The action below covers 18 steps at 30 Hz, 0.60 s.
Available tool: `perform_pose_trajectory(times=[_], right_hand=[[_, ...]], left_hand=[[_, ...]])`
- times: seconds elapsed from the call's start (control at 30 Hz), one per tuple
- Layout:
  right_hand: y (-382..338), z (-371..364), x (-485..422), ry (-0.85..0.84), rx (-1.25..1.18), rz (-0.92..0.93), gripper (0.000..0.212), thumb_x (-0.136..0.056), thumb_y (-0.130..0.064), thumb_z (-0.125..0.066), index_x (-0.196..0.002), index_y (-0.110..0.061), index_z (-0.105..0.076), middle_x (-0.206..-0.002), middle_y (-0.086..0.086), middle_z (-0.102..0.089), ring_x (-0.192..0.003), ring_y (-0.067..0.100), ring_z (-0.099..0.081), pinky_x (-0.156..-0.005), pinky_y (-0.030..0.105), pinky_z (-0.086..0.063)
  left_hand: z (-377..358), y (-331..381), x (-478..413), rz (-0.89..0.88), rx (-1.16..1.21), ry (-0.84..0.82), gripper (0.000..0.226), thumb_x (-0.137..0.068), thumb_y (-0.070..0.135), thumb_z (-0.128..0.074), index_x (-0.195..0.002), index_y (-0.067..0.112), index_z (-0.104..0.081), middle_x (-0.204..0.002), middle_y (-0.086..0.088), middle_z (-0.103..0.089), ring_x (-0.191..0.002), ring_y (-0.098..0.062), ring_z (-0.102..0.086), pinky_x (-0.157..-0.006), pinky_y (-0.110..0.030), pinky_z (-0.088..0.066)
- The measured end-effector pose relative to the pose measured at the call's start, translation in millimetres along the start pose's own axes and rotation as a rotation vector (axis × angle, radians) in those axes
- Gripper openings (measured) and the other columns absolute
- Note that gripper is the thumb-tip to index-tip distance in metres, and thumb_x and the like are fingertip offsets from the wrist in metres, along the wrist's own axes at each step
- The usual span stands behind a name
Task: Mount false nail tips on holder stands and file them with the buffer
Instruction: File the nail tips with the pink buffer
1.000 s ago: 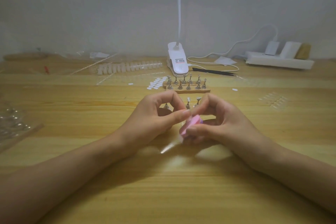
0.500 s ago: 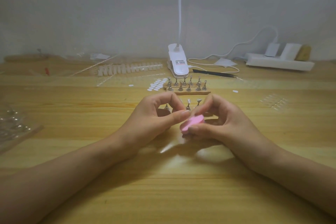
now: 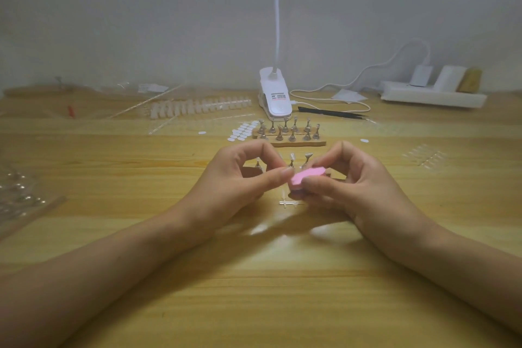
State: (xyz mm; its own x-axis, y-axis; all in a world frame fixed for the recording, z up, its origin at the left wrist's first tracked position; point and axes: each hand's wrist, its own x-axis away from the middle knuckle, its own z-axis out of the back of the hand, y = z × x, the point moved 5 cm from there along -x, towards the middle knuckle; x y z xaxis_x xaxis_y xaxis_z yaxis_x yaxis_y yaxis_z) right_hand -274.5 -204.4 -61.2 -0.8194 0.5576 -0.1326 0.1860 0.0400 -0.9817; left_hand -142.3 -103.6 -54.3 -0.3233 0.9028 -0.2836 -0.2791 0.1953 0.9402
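Both hands sit low-centre on the wooden table [image 3: 260,291], fingertips meeting.

Right hand [image 3: 356,189]: thumb along the near side and forefinger arched over the far side, gripping the pink buffer [image 3: 306,176]. The block juts out of the grip toward 9 o'clock, tilted, broad face up.

Left hand [image 3: 240,181]: thumb and forefinger drawn narrow, tips together right at the buffer's 9 o'clock end. Cannot tell whether a nail tip sits in that pinch.

Loose holder stands [image 3: 291,159] stand upright just past the hands at 12 o'clock, partly hidden by knuckles. Further out at 12 is the wooden rack of stands [image 3: 291,134]. A strip of nail tips [image 3: 197,107] lies at 11. Small clear pieces [image 3: 286,202] lie on the table at 6 o'clock from the buffer, just beneath it.
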Motion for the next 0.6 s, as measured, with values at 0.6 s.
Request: perform_pose_trajectory(times=[0.6], right_hand=[[-1.5, -0.7, -2.3, -0.053, 0.043, -0.023, 0.033, -0.062, -0.020, -0.087, -0.082, -0.014, -0.061, -0.090, 0.013, -0.076, -0.077, 0.027, -0.076, -0.059, 0.023, -0.057]], left_hand=[[-2.2, 7.7, 0.8, -0.149, -0.187, -0.003, 0.013, -0.088, 0.025, -0.070, -0.081, 0.016, -0.063, -0.084, 0.009, -0.061, -0.065, -0.011, -0.052, -0.056, -0.021, -0.041]])
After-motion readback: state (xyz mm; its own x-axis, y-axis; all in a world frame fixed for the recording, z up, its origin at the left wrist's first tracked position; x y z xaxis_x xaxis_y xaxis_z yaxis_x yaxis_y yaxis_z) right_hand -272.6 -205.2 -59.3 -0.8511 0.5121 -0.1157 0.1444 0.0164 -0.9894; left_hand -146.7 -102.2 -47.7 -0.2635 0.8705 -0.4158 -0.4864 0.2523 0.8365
